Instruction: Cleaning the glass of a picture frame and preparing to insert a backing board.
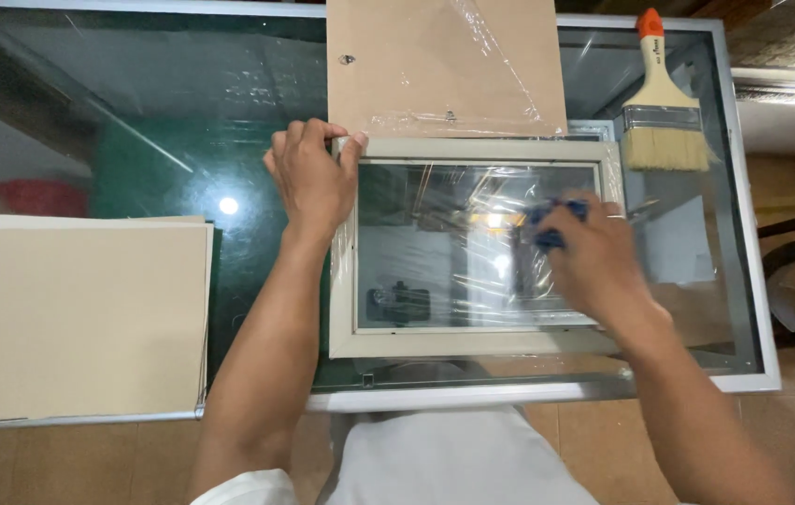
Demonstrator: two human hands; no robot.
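White cloth over my lap (444, 458) sat closest, cut off at the lower edge, so I could not tell what garment it was. Just beyond it lay the picture frame (477, 248), flat on the glass-topped bench (136, 112) near its front rail, pale moulding around a glazed middle. My left hand (311, 178) was spread over the frame's far left corner, fingers wrapped over the edge, which I judge kept it from sliding. My right hand (594, 257) pressed on the right part of the glass, closed around a small blue cloth (551, 223); the hand was blurred, and most of the cloth was hidden beneath it. Clear plastic film (472, 224) wrinkled across the glazing, and its glare made the reflections underneath hard to read. Behind the frame a brown backing board (416, 56) lay partly wrapped in film, its top cut off. Right of that, beyond the frame's far right corner, rested a paintbrush (664, 112) with an orange tip. Well left of the frame lay a stack of tan boards (70, 318), overhanging the bench rail.
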